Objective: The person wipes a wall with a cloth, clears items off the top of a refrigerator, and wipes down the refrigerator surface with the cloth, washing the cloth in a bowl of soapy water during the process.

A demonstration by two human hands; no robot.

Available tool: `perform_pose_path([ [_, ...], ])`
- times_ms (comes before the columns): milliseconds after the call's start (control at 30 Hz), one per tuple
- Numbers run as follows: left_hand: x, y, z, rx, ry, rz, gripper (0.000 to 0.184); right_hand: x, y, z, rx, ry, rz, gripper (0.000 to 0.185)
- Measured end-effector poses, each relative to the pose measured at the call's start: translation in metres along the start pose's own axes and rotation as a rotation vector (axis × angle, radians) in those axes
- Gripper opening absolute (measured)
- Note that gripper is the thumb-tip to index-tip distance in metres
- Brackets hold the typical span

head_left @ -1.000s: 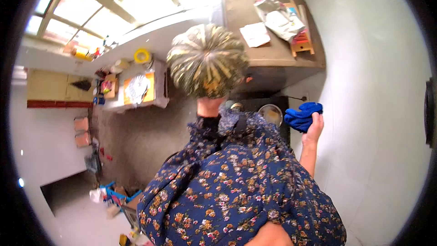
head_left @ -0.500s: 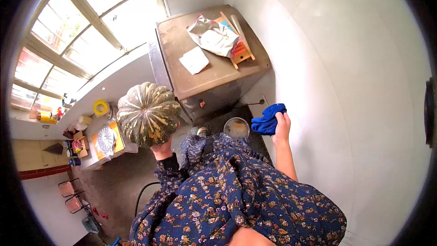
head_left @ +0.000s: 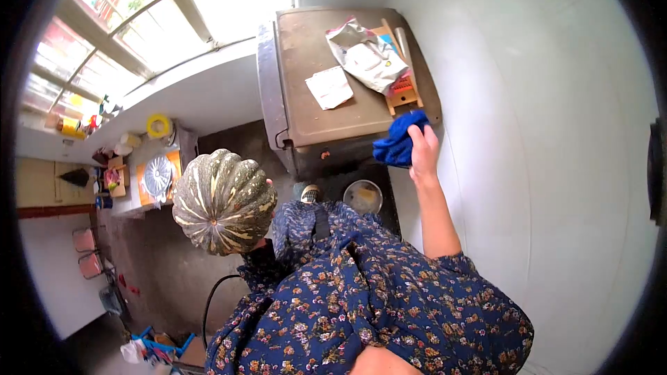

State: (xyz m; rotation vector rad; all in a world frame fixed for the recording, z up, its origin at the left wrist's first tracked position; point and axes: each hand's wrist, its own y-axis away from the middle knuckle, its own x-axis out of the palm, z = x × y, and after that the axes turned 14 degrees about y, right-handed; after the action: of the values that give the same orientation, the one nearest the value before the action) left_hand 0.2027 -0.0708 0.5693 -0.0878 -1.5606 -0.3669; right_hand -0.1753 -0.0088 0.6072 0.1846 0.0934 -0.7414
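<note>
A large ribbed green pumpkin (head_left: 224, 201) with pale streaks rests in my left hand (head_left: 261, 244). Most of that hand is hidden behind the pumpkin; a fingertip shows at its right side. My right hand (head_left: 424, 154) is closed on a bunched blue cloth (head_left: 394, 143), held up near the front right corner of a brown-topped cabinet (head_left: 299, 107). Whether the cloth touches the cabinet, I cannot tell.
On the cabinet lie a silvery plastic bag (head_left: 365, 59), white papers (head_left: 329, 88) and a wooden frame (head_left: 403, 97). A round metal basin (head_left: 363, 197) stands on the floor before me. At left is a cluttered table (head_left: 128, 201) under windows; a white wall (head_left: 528, 132) rises at right.
My right hand has raised the blue cloth toward the cabinet's front corner. The pumpkin has dropped slightly and turned in my left hand. The view has shifted, so the cabinet appears further right.
</note>
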Motion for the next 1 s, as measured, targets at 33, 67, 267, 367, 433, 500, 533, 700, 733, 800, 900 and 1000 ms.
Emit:
perform_pose_path([
  [33, -0.001, 0.004, -0.004, 0.013, -0.009, -0.006, 0.062, 0.01, -0.004, 0.0, -0.031, -0.019, 0.044, 0.013],
  [67, 0.0, 0.006, -0.005, 0.022, -0.006, -0.014, 0.062, 0.022, -0.012, 0.001, -0.058, -0.039, 0.088, 0.013],
  [267, -0.001, 0.019, -0.008, 0.074, -0.016, -0.081, 0.061, 0.084, -0.049, 0.011, -0.275, 0.229, 0.2, 0.016],
  [367, -0.001, 0.024, -0.01, 0.094, -0.019, -0.098, 0.061, 0.101, -0.05, 0.016, -0.306, 0.225, 0.238, 0.016],
  [433, -0.001, 0.027, -0.009, 0.104, -0.026, -0.109, 0.061, 0.109, -0.053, 0.006, -0.318, 0.22, 0.258, 0.017],
  [500, 0.003, 0.028, -0.005, 0.107, -0.037, -0.132, 0.061, 0.109, -0.054, -0.001, -0.356, 0.246, 0.266, 0.018],
  [533, 0.002, 0.028, -0.006, 0.109, -0.039, -0.135, 0.061, 0.111, -0.052, 0.004, -0.476, 0.373, 0.25, 0.019],
  [700, 0.001, 0.031, -0.008, 0.103, -0.053, -0.15, 0.061, 0.128, -0.06, -0.072, -0.728, 0.992, 0.591, 0.035],
  [733, 0.001, 0.031, -0.006, 0.098, -0.053, -0.152, 0.061, 0.124, -0.051, -0.076, -0.748, 1.125, 0.628, 0.038],
  [800, 0.001, 0.033, -0.007, 0.092, -0.058, -0.159, 0.061, 0.117, -0.043, -0.075, -0.676, 1.108, 0.623, 0.042],
  [900, 0.001, 0.036, -0.008, 0.085, -0.058, -0.167, 0.06, 0.111, -0.056, -0.072, -0.588, 0.906, 0.524, 0.039],
  [1000, 0.0, 0.032, -0.006, 0.065, -0.066, -0.177, 0.06, 0.096, -0.077, -0.055, -0.408, 0.719, 0.315, 0.03],
])
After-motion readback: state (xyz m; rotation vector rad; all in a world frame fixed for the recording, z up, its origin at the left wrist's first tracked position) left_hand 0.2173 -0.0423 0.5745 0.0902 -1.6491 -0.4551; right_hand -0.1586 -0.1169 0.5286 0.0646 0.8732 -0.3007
